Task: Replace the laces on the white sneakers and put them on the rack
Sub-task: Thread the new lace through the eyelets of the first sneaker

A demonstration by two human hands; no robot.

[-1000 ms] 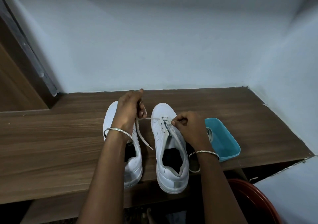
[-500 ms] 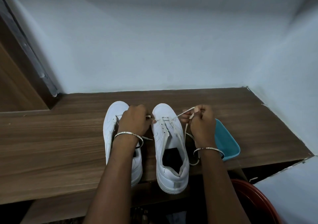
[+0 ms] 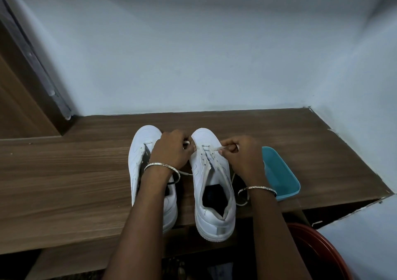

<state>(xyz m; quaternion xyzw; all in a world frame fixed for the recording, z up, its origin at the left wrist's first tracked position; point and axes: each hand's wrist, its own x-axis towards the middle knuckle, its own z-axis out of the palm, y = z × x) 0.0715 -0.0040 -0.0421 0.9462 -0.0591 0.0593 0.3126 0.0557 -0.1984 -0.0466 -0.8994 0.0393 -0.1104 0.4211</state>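
Note:
Two white sneakers stand side by side on the wooden shelf, toes pointing away from me. My left hand lies over the left sneaker and pinches one end of the white lace beside the toe of the right sneaker. My right hand pinches the other end at the right sneaker's front eyelets. The lace runs across the lowest eyelets only; loose lace trails between the shoes and beside my right wrist.
A teal plastic tub sits right of the shoes, partly behind my right hand. A red round basin is below the shelf at the lower right. Walls close the back and right; a wooden door frame stands at left.
My left hand dropped from above the left shoe to the right shoe's toe. My right hand pulled the lace out to the right, then came back to the eyelets.

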